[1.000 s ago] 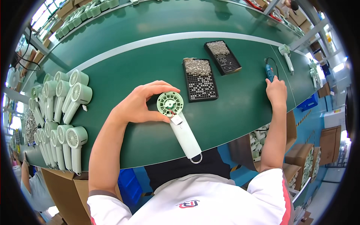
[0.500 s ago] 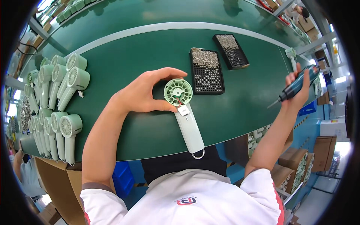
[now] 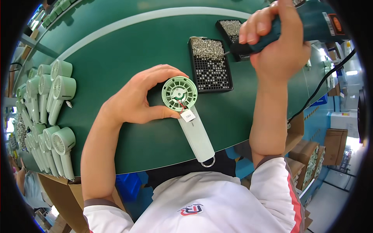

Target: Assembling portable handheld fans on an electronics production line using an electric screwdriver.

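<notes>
On the green table (image 3: 147, 145), your left hand (image 3: 134, 97) is holding tight one open fan (image 3: 194, 132) near the middle, looking unfinished with wires (image 3: 181, 105) showing, while your right hand (image 3: 279, 52) is squeezing a power driver (image 3: 314, 27) by the nearer screw tray (image 3: 215, 91) and covered fans (image 3: 62, 141) are lying left.

I hold the handheld fan (image 3: 196, 136) with its round, pale-green head facing up, ribs and hub exposed; a square white piece (image 3: 187, 115) sits at the neck, and the pale handle slants toward me. I hold the teal-and-black power screwdriver (image 3: 315, 24) with its bit pointing left, near the right edge of the black grid tray (image 3: 216, 91) of silvery screws (image 3: 207, 48).
</notes>
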A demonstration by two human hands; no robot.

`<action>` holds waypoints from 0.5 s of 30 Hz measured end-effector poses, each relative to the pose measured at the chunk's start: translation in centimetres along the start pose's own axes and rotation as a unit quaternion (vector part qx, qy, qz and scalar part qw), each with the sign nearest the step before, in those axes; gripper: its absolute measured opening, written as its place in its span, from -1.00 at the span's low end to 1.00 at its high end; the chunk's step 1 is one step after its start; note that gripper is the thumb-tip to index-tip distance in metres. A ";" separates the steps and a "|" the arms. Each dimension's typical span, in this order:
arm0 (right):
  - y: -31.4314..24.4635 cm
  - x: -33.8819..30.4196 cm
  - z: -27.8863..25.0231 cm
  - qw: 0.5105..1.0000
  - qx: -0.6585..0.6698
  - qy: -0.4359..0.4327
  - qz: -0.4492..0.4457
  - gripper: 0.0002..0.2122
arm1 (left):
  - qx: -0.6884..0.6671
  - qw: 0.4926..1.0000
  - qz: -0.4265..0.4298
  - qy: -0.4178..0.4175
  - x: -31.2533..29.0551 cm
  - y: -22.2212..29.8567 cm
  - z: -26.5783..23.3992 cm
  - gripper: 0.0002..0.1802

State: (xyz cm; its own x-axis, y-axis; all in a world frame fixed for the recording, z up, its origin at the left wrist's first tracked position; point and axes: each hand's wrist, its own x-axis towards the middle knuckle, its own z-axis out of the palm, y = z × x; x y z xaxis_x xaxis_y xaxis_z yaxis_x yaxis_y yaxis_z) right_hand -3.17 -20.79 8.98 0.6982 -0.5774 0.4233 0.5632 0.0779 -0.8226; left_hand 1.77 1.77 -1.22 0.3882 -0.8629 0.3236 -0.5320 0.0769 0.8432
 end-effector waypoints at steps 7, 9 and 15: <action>2.1 -0.1 -0.4 0.998 -0.051 0.041 -0.013 -0.75 | 0.013 1.000 -0.004 0.002 0.5 0.1 0.0 -0.26; 2.6 0.1 -0.8 0.999 -0.043 0.020 -0.005 -0.74 | 0.018 1.000 -0.004 0.001 0.5 0.1 0.1 -0.27; 3.4 0.4 -1.1 0.999 -0.043 0.006 -0.001 -0.73 | 0.021 1.000 -0.006 0.001 0.4 0.1 0.0 -0.27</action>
State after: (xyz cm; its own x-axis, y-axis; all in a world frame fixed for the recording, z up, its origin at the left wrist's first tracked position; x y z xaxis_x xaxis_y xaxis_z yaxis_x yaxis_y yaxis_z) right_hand -1.45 -21.62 5.91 0.6918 -0.5869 0.4207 0.5242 0.0075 -0.8516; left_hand 1.84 1.46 -1.03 0.3968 -0.8622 0.3149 -0.5577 0.0460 0.8288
